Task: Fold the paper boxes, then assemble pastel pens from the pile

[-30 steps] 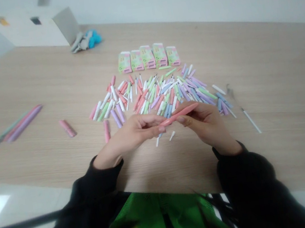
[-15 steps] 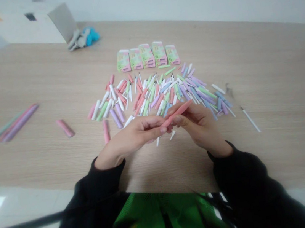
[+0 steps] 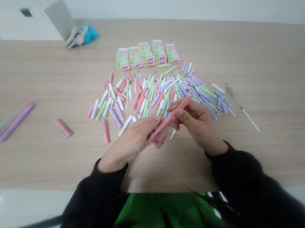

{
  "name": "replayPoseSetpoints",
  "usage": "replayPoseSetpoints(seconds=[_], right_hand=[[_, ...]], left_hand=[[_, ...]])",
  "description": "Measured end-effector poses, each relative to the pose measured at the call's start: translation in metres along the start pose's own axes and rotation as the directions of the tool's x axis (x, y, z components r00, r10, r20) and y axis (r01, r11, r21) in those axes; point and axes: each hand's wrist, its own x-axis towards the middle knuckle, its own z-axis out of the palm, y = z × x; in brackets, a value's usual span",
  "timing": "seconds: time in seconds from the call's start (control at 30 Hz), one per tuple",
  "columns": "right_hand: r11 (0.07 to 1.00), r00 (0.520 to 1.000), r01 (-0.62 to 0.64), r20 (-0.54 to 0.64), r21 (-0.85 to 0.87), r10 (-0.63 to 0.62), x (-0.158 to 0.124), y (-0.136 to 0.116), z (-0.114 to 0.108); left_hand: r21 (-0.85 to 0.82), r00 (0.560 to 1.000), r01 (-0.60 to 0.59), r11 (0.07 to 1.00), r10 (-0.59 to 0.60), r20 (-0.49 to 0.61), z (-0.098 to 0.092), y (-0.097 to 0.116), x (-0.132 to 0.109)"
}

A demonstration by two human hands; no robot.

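A coral-pink pen [image 3: 168, 119] slants across both hands over the near side of the table. Its lower end lies in my left hand [image 3: 133, 139], which is closed around it. Nearer the upper, pointed end, the thumb and fingers of my right hand [image 3: 198, 122] pinch the pen. Just beyond the hands spreads a heap of loose pen parts [image 3: 151, 91]: pink, white, green, purple and blue barrels and caps, with thin white refills among them. My fingers hide the near edge of the heap.
Several small green-and-pink boxes [image 3: 146, 53] stand in a row behind the heap. At left lie a pink pen piece [image 3: 63, 128] and some long pastel pens [image 3: 12, 122]. One refill [image 3: 249, 118] lies right. Grey-and-blue gloves [image 3: 81, 35] rest beside a white box [image 3: 22, 24].
My left hand has shifted down and to the left along the pen, and more of the pen shows between the hands. The right hand keeps its pinch near the pointed end.
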Motion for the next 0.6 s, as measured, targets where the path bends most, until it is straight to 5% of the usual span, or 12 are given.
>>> replayPoseSetpoints(seconds=[0.17,0.4,0.6], right_hand=[[0.998,0.999,0.029,0.034,-0.061,-0.027,-0.0005,-0.0002,0.0005],[0.998,0.997,0.045,0.062,-0.033,-0.043,-0.0023,0.0046,-0.0005],[0.998,0.998,0.059,0.037,-0.037,-0.058,-0.0038,0.0064,-0.0007]], left_hand=[[0.063,0.993,-0.095,0.994,0.099,-0.070,-0.0047,-0.0034,-0.0003],[-0.148,0.996,0.091,0.985,-0.091,0.010,-0.0005,-0.0049,0.0009],[-0.066,0.987,-0.028,0.997,0.017,-0.160,-0.0028,-0.0055,0.0034]])
